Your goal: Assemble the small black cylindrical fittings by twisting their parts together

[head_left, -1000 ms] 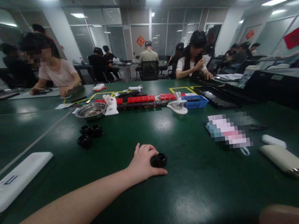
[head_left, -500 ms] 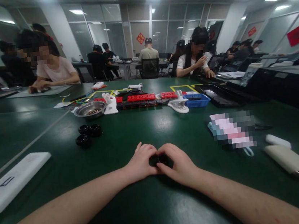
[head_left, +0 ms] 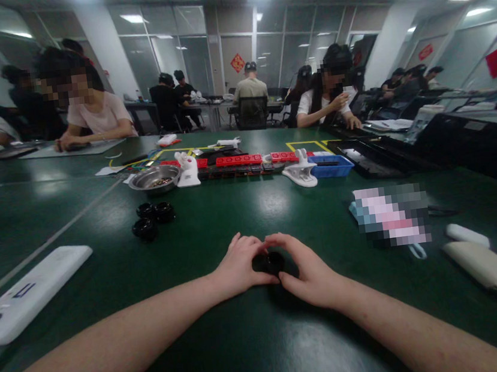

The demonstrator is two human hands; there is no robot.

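Observation:
A small round black part [head_left: 275, 262], with a ring-like top, is at the middle of the green table between my two hands. My left hand [head_left: 240, 263] is curled at its left side, the thumb reaching along the near side. From the right, my right hand [head_left: 306, 269] arches round it, forefinger on the far side and thumb on the near side. The fingertips of both hands meet or nearly meet. Beyond my left hand stands a group of similar black round parts [head_left: 165, 212]. The underside of the held part is hidden.
A metal bowl [head_left: 156, 180] with small pieces, white clamps [head_left: 301, 170], a red strip assembly [head_left: 239, 161] and a blue tray [head_left: 332, 166] line the far side. A white device [head_left: 39, 290] lies left; a beige case [head_left: 489, 268] lies right. Other people sit opposite.
The fingers of my right hand have spread wider round the black part, so more of it shows. The whole view has shifted slightly.

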